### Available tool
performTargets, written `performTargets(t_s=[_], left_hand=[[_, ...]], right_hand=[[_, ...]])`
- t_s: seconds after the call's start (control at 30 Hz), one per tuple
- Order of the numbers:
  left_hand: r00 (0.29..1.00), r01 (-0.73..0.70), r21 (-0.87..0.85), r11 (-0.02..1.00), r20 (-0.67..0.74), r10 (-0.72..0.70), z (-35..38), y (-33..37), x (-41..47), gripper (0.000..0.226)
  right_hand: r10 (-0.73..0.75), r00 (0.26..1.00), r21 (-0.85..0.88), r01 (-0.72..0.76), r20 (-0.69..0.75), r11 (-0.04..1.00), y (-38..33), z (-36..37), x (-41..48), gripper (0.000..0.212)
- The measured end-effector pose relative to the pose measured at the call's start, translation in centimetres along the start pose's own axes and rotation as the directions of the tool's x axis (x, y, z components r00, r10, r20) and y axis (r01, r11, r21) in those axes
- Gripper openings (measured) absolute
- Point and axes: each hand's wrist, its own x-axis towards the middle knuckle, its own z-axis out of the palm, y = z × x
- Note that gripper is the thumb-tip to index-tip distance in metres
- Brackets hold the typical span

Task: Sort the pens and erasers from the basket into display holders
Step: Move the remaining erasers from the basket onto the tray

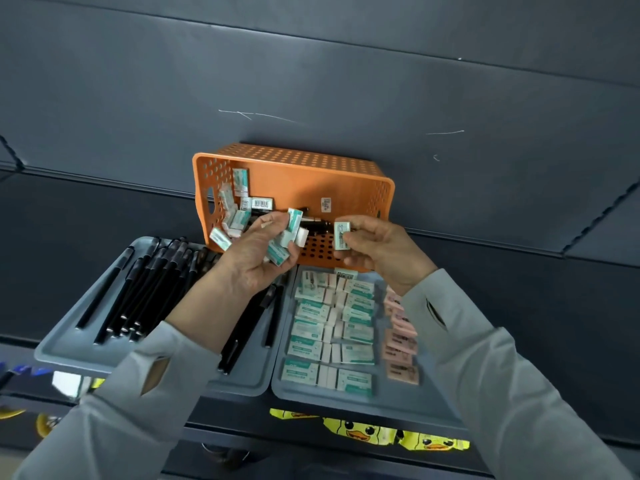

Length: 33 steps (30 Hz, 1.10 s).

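A left hand (258, 249) grips several paper-sleeved erasers (284, 237) while right-hand fingers (349, 244) pinch a single eraser (341, 235) before a perforated orange plastic basket (346, 174), above smooth grey trays (349, 398) of slim black pens (138, 292).

I see dark shelf (519, 306) carrying three things. Orange perforated basket (346, 181) at back, against dark wall panel. Two grey trays in front, side by side, edges touching: left tray (69, 351) with black pens, right tray (346, 401) with rows of erasers. Basket's near edge just behind both trays; contact unclear.
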Motion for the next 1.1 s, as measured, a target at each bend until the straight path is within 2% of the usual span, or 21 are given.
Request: performTargets(t_s=[0.13,0.23,0.4,0.5,0.57,0.67,0.8,0.9,1.1], left_hand=[[1.000,0.003,-0.005,1.000,0.000,-0.003,0.7,-1.1,-1.0,0.006],[1.000,-0.002,0.002,1.000,-0.002,0.002,1.6,-2.6,-1.9,0.006],[0.999,0.028,-0.036,0.999,0.034,-0.027,3.5,-5.3,-3.0,0.008],[0.997,0.059,-0.063,0.996,0.056,-0.055,4.9,-7.0,-3.5,0.022],[0.996,0.077,-0.058,0.995,0.055,-0.073,5.9,-8.0,-3.7,0.022],[0.995,0.090,-0.065,0.994,0.052,-0.086,7.1,-9.5,-3.8,0.020],[0.997,0.080,-0.070,0.994,0.013,-0.080,7.8,-10.7,-3.9,0.035],[0.997,0.072,-0.069,0.995,-0.001,-0.073,7.7,-11.2,-3.9,0.046],[0.998,0.065,0.007,0.998,0.017,-0.066,7.1,-11.6,-3.7,0.049]], right_hand=[[0.002,1.000,-0.024,-0.001,0.019,1.000,0.1,-0.8,-1.2,0.029],[-0.001,1.000,-0.010,0.001,0.010,1.000,0.1,-1.8,-2.3,0.022],[-0.058,0.990,0.029,0.062,-0.125,0.998,0.0,-6.2,-4.9,0.006],[-0.067,0.979,0.024,0.073,-0.194,0.997,0.3,-9.9,-6.9,0.017],[-0.053,0.973,0.014,0.058,-0.223,0.998,0.8,-11.8,-8.1,0.022],[-0.018,0.959,-0.006,0.017,-0.282,1.000,2.1,-13.6,-9.5,0.011],[0.009,0.930,-0.062,-0.034,-0.368,0.998,4.2,-15.1,-9.8,0.008],[0.044,0.928,-0.005,-0.050,-0.369,0.999,5.1,-15.4,-9.4,0.015],[0.054,0.940,-0.112,-0.097,-0.337,0.989,6.2,-15.0,-7.6,0.020]])
